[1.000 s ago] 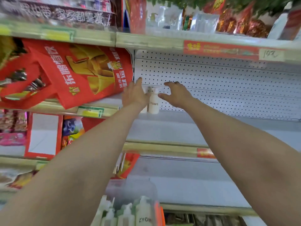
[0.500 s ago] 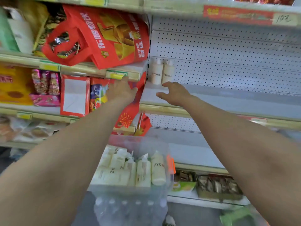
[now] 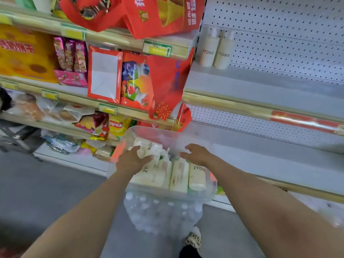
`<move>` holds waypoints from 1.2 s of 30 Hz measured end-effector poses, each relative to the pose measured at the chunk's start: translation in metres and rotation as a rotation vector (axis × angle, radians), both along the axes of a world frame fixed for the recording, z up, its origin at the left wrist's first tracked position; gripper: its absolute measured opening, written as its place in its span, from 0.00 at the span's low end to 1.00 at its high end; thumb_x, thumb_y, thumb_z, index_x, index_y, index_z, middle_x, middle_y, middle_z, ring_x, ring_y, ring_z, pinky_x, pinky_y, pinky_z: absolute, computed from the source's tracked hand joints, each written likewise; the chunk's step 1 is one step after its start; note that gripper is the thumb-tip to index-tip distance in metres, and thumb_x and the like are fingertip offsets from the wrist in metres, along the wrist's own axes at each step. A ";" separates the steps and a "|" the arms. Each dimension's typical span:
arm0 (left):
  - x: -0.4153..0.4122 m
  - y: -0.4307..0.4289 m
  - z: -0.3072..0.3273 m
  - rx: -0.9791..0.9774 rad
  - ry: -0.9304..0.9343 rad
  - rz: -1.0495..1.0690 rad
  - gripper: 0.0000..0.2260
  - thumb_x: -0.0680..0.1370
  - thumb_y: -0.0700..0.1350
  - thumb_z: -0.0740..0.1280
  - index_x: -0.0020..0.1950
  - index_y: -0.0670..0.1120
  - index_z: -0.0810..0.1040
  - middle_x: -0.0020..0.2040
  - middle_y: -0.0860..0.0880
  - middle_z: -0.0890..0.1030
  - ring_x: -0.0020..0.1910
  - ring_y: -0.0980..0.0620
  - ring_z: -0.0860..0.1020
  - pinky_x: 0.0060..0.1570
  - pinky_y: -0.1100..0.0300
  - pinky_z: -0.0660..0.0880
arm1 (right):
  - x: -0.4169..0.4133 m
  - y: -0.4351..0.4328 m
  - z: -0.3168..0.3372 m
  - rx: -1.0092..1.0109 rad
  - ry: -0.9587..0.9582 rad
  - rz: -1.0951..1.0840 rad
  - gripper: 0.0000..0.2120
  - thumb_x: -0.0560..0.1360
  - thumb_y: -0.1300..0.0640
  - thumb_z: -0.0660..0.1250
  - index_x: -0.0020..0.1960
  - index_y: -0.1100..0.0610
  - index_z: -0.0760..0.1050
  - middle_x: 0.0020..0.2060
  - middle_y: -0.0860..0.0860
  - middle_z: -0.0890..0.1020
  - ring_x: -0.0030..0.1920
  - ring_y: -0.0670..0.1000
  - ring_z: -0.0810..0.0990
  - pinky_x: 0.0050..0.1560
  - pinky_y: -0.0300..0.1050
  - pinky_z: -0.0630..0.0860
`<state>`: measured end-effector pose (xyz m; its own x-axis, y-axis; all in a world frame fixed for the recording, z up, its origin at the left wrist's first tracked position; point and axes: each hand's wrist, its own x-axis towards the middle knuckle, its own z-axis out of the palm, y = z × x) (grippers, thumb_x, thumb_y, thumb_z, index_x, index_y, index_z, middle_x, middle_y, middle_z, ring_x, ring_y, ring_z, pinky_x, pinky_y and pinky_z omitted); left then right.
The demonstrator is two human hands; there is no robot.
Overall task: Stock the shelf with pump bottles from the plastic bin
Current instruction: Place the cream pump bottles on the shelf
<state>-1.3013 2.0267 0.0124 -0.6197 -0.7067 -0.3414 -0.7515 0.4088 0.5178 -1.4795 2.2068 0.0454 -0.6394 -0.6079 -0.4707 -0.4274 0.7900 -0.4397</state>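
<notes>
Two cream pump bottles (image 3: 216,51) marked ZYOME stand side by side at the left end of the grey shelf (image 3: 260,94), against the pegboard back. Below, a clear plastic bin (image 3: 167,135) holds several more cream pump bottles (image 3: 178,175) lying and leaning together. My left hand (image 3: 133,161) is inside the bin, its fingers resting on a bottle at the left. My right hand (image 3: 197,153) hovers over the bottles at the right with fingers relaxed and spread, holding nothing.
The bin sits on a shrink-wrapped pack of water bottles (image 3: 162,213) on the floor. Red gift bags (image 3: 163,84) and snack packets (image 3: 70,56) fill the shelves to the left. Lower grey shelves (image 3: 270,161) run to the right. A patterned shoe (image 3: 193,239) shows below.
Both hands have come down from the shelf, where the two bottles now stand, into the plastic bin. The view has tilted downward.
</notes>
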 end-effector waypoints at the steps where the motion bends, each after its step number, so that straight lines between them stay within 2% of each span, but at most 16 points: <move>1: 0.005 0.001 -0.006 -0.023 -0.026 -0.007 0.38 0.71 0.70 0.67 0.75 0.52 0.67 0.74 0.44 0.69 0.70 0.42 0.70 0.68 0.48 0.68 | 0.000 0.002 -0.010 0.016 -0.028 -0.023 0.36 0.78 0.38 0.64 0.78 0.56 0.61 0.76 0.54 0.65 0.73 0.55 0.68 0.65 0.45 0.69; 4: 0.008 -0.001 -0.015 -0.080 -0.062 -0.031 0.34 0.70 0.69 0.68 0.71 0.53 0.73 0.75 0.43 0.66 0.68 0.44 0.72 0.66 0.50 0.69 | -0.004 0.008 -0.031 0.067 -0.025 -0.072 0.39 0.77 0.38 0.66 0.78 0.59 0.60 0.76 0.57 0.64 0.74 0.57 0.66 0.68 0.47 0.66; 8: 0.008 -0.002 -0.015 -0.069 -0.116 0.026 0.33 0.69 0.72 0.67 0.68 0.56 0.75 0.69 0.43 0.70 0.69 0.40 0.67 0.67 0.46 0.68 | -0.010 0.009 -0.041 0.112 0.087 -0.080 0.39 0.76 0.35 0.66 0.77 0.57 0.62 0.73 0.60 0.66 0.73 0.61 0.65 0.69 0.50 0.63; 12: 0.011 -0.005 -0.017 -0.006 -0.131 0.088 0.33 0.67 0.75 0.64 0.65 0.57 0.75 0.65 0.44 0.70 0.68 0.40 0.67 0.67 0.46 0.66 | -0.011 -0.002 -0.053 0.201 0.156 -0.015 0.38 0.73 0.29 0.63 0.70 0.57 0.70 0.67 0.59 0.71 0.68 0.61 0.66 0.60 0.51 0.67; 14: 0.011 -0.012 -0.022 0.038 -0.142 0.097 0.35 0.67 0.76 0.62 0.63 0.54 0.75 0.62 0.43 0.73 0.67 0.41 0.69 0.66 0.47 0.67 | -0.008 -0.009 -0.055 0.250 0.159 -0.007 0.38 0.73 0.28 0.62 0.67 0.58 0.73 0.66 0.58 0.67 0.68 0.60 0.64 0.59 0.51 0.68; 16: 0.009 -0.015 -0.022 0.062 -0.161 0.088 0.35 0.68 0.76 0.61 0.64 0.51 0.75 0.61 0.42 0.76 0.69 0.42 0.67 0.66 0.47 0.66 | -0.005 -0.013 -0.056 0.307 0.199 0.036 0.37 0.73 0.28 0.60 0.66 0.57 0.76 0.69 0.57 0.64 0.70 0.60 0.60 0.63 0.52 0.67; 19: 0.004 -0.012 -0.014 0.130 -0.181 0.091 0.35 0.72 0.74 0.59 0.66 0.49 0.76 0.65 0.42 0.75 0.73 0.40 0.62 0.70 0.45 0.62 | -0.003 -0.018 -0.061 0.376 0.203 0.085 0.38 0.74 0.26 0.56 0.68 0.54 0.75 0.77 0.57 0.56 0.77 0.61 0.51 0.73 0.55 0.57; 21: 0.002 -0.010 -0.014 0.182 -0.071 0.153 0.36 0.66 0.77 0.62 0.59 0.51 0.79 0.63 0.42 0.75 0.67 0.40 0.70 0.67 0.44 0.67 | -0.003 -0.021 -0.066 0.402 0.132 0.076 0.42 0.72 0.24 0.54 0.74 0.52 0.70 0.81 0.55 0.46 0.80 0.60 0.39 0.78 0.58 0.44; 23: 0.002 -0.004 -0.019 0.173 0.151 0.229 0.33 0.57 0.78 0.68 0.51 0.56 0.80 0.62 0.45 0.74 0.59 0.43 0.76 0.64 0.45 0.72 | -0.006 -0.024 -0.070 0.393 0.095 0.067 0.45 0.69 0.21 0.55 0.74 0.51 0.69 0.81 0.54 0.45 0.79 0.60 0.36 0.77 0.59 0.39; 25: 0.000 0.008 -0.020 0.164 0.309 0.220 0.25 0.63 0.64 0.77 0.55 0.55 0.80 0.65 0.46 0.71 0.60 0.44 0.74 0.65 0.48 0.71 | -0.010 -0.026 -0.071 0.340 0.084 0.061 0.45 0.64 0.18 0.57 0.66 0.50 0.77 0.79 0.55 0.58 0.80 0.61 0.43 0.76 0.58 0.45; 27: -0.003 0.018 -0.020 0.152 0.403 0.214 0.26 0.67 0.53 0.80 0.63 0.52 0.77 0.67 0.46 0.68 0.63 0.44 0.72 0.65 0.51 0.70 | -0.014 -0.025 -0.072 0.237 0.116 0.073 0.37 0.63 0.19 0.62 0.43 0.53 0.81 0.58 0.54 0.78 0.74 0.61 0.63 0.70 0.53 0.60; 28: -0.005 0.022 -0.021 0.132 0.424 0.238 0.29 0.67 0.52 0.80 0.66 0.51 0.75 0.67 0.45 0.67 0.64 0.43 0.71 0.66 0.50 0.70 | -0.014 -0.023 -0.071 0.155 0.126 0.068 0.36 0.63 0.21 0.65 0.38 0.56 0.78 0.47 0.52 0.80 0.67 0.59 0.72 0.63 0.50 0.67; 29: -0.006 0.025 -0.022 0.097 0.413 0.281 0.33 0.66 0.54 0.80 0.68 0.50 0.73 0.68 0.44 0.67 0.66 0.43 0.69 0.66 0.48 0.69 | -0.014 -0.021 -0.068 0.087 0.124 0.064 0.35 0.64 0.24 0.68 0.39 0.59 0.77 0.44 0.51 0.80 0.60 0.57 0.77 0.57 0.49 0.71; 31: -0.009 0.030 -0.024 0.029 0.302 0.386 0.42 0.65 0.61 0.78 0.72 0.45 0.68 0.68 0.43 0.67 0.67 0.41 0.68 0.66 0.45 0.69 | -0.011 -0.017 -0.063 0.052 0.110 0.086 0.35 0.65 0.28 0.71 0.53 0.59 0.79 0.51 0.50 0.81 0.58 0.55 0.79 0.55 0.50 0.75; 34: -0.017 0.037 -0.023 0.214 0.228 0.563 0.49 0.63 0.67 0.76 0.71 0.39 0.61 0.66 0.42 0.71 0.63 0.39 0.74 0.59 0.45 0.75 | -0.010 -0.015 -0.061 0.100 0.133 0.163 0.40 0.65 0.28 0.71 0.68 0.53 0.71 0.62 0.48 0.79 0.63 0.54 0.77 0.56 0.48 0.73; 36: -0.024 0.045 -0.023 0.332 0.200 0.635 0.52 0.63 0.69 0.75 0.72 0.40 0.56 0.66 0.41 0.73 0.62 0.38 0.75 0.57 0.46 0.77 | -0.013 -0.014 -0.065 0.089 0.046 0.134 0.44 0.65 0.30 0.73 0.72 0.52 0.66 0.68 0.47 0.76 0.68 0.55 0.73 0.63 0.49 0.71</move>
